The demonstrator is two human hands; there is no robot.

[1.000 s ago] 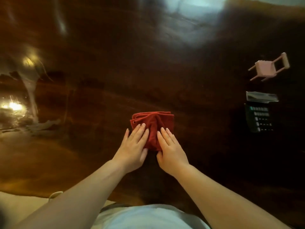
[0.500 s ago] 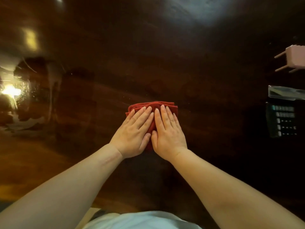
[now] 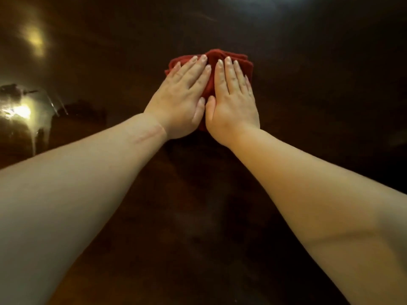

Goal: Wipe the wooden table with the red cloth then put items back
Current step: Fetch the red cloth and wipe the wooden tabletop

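A folded red cloth [image 3: 229, 58] lies on the dark, glossy wooden table [image 3: 308, 106], far out in front of me. My left hand [image 3: 181, 100] and my right hand [image 3: 232, 100] rest flat on top of it, side by side, thumbs touching, fingers stretched forward. Both arms are extended. Only the far edge of the cloth and a strip between my hands show; my palms hide the rest.
The polished surface reflects a bright lamp at the left [image 3: 21, 111] and a softer glow at the upper left [image 3: 35, 39]. No other object is in view on the table.
Both hands have pushed the cloth away from me across the table, sliding fully onto it. The view has shifted, so the pink toy chair and the calculator at the right have left the frame.
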